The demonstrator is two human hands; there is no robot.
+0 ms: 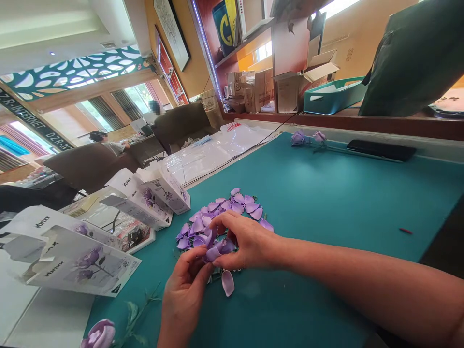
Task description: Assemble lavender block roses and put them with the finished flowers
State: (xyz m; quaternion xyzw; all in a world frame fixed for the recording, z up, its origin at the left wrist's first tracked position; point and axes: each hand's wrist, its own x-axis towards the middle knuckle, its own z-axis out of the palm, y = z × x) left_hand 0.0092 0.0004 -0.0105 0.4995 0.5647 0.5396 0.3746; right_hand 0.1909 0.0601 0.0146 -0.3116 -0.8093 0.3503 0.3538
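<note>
Both hands meet over a heap of loose purple petals (195, 224) on a green mat. Between them is a partly formed purple artificial flower (216, 251), made of a few curled petals. My left hand (186, 282) pinches its lower left side with thumb and forefinger. From the right, my right hand (246, 239) has its thumb and fingers closed on the flower's other side; its fingertips are partly hidden by petals. One pale purple petal (228, 283) lies just below the hands, apart from the heap.
Printed flower boxes (90, 263) stand along the left, some with open flaps. A finished purple rose (98, 334) with a green stem lies at the lower left. More purple roses (298, 138) and a black phone-like object (380, 150) lie at the mat's far edge. Two people sit in the background.
</note>
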